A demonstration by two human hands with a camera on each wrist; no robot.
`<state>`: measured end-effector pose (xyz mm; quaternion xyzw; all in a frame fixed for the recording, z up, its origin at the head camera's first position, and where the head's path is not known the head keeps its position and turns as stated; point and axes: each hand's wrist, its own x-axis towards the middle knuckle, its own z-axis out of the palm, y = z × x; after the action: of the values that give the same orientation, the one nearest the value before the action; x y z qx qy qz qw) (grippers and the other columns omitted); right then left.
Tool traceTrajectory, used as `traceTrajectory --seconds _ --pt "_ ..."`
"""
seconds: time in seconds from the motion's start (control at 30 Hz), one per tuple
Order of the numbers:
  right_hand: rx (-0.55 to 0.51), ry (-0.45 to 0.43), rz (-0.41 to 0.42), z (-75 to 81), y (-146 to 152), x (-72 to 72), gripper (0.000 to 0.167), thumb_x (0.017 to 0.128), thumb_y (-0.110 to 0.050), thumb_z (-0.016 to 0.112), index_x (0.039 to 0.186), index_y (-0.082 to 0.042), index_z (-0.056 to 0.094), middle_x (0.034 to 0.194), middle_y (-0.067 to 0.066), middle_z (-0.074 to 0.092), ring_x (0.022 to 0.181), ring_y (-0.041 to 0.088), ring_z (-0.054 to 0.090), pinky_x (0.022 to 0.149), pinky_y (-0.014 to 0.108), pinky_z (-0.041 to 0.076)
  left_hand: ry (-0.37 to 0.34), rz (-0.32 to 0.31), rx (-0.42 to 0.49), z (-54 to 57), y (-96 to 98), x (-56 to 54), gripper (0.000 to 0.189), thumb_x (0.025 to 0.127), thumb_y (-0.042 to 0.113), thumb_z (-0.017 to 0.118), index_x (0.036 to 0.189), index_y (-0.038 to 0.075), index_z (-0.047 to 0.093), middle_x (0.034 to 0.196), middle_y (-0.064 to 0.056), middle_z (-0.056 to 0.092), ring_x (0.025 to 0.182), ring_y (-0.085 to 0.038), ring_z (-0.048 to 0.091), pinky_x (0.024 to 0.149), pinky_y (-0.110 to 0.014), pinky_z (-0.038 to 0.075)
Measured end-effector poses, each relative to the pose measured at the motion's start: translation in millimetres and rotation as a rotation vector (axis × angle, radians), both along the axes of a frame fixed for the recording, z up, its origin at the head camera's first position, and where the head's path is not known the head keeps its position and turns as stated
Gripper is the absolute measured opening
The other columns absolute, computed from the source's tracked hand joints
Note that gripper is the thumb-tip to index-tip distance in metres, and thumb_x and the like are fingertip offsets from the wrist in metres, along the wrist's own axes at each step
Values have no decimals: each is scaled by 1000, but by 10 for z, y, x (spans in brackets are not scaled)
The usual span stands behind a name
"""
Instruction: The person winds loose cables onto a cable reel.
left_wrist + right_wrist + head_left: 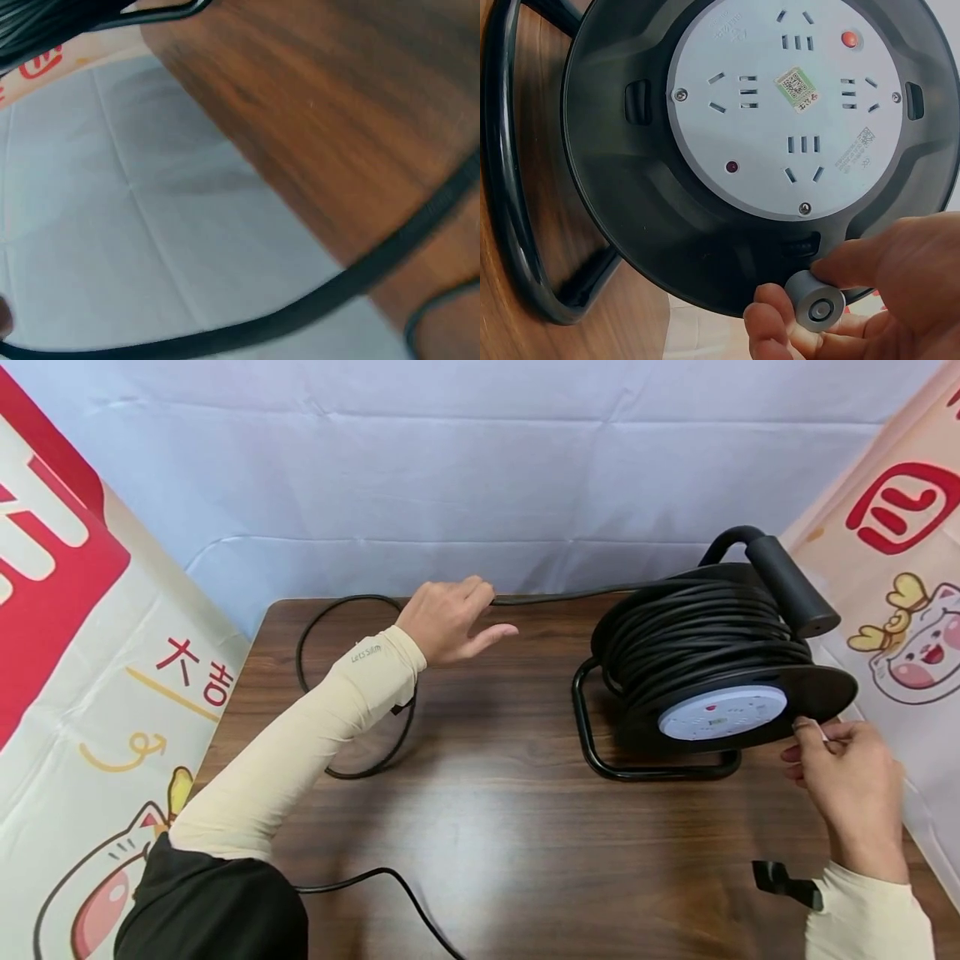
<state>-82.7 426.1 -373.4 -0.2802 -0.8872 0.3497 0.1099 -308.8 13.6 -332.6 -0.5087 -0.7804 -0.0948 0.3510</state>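
A black cable reel (697,639) stands on its tubular frame at the right of the table, wound with thick black cable. Its round pale socket panel (795,120) faces my right wrist camera. Between thumb and fingers, my right hand (858,777) pinches the grey crank knob (815,300) at the rim of the reel's side disc. Near the table's back edge, the fingers of my left hand (450,618) curl over the cable (555,600) that runs from the reel, the thumb sticking out. Only a fingertip (4,316) shows in the left wrist view.
Past my left hand the cable loops (300,647) on the brown table (510,818); another stretch of cable (390,872) runs off the front. The reel's carrying handle (795,585) juts up at the back right. White cloth (450,477) hangs behind, with printed panels at both sides.
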Motion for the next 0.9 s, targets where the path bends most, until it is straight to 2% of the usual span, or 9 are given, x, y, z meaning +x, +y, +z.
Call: traceTrajectory --seconds 0.07,0.13,0.27,0.47,0.73,0.9 --pt "12 -4 2 6 -2 3 40 104 -31 44 106 7 57 49 -25 56 42 -6 57 43 14 46 110 9 11 12 -8 -29 51 92 53 69 80 7 50 68 -3 43 47 -15 35 36 -29 27" --pt "27 -7 10 5 -2 7 42 104 -31 45 105 8 58 49 -23 58 42 -5 56 43 14 45 210 14 14 23 -12 -57 53 92 55 69 81 7 51 70 -5 43 51 -18 36 36 -29 29" --pt "40 -15 31 -4 8 26 43 104 -30 46 101 10 61 49 -17 60 41 -5 56 43 15 45 302 13 -8 35 -14 -91 54 93 58 66 84 6 52 77 -9 45 58 -22 40 41 -31 37" --pt "39 -32 32 -14 18 38 45 104 -30 45 98 10 64 51 -15 62 42 -4 56 43 15 45 315 12 -71 54 -17 -61 57 93 59 64 83 4 52 79 -11 46 62 -24 40 49 -30 39" --pt "16 -28 7 -4 20 36 39 104 -28 46 103 9 55 50 -19 58 41 -5 55 42 15 46 298 7 -137 95 19 -23 58 96 58 60 76 5 50 74 -8 45 64 -26 41 63 -35 39" --pt "38 -37 20 16 24 48 41 105 -30 45 102 9 58 50 -18 60 41 -5 56 42 15 45 313 9 -167 110 21 -25 58 97 57 59 73 6 48 70 -6 43 60 -24 38 61 -34 35"
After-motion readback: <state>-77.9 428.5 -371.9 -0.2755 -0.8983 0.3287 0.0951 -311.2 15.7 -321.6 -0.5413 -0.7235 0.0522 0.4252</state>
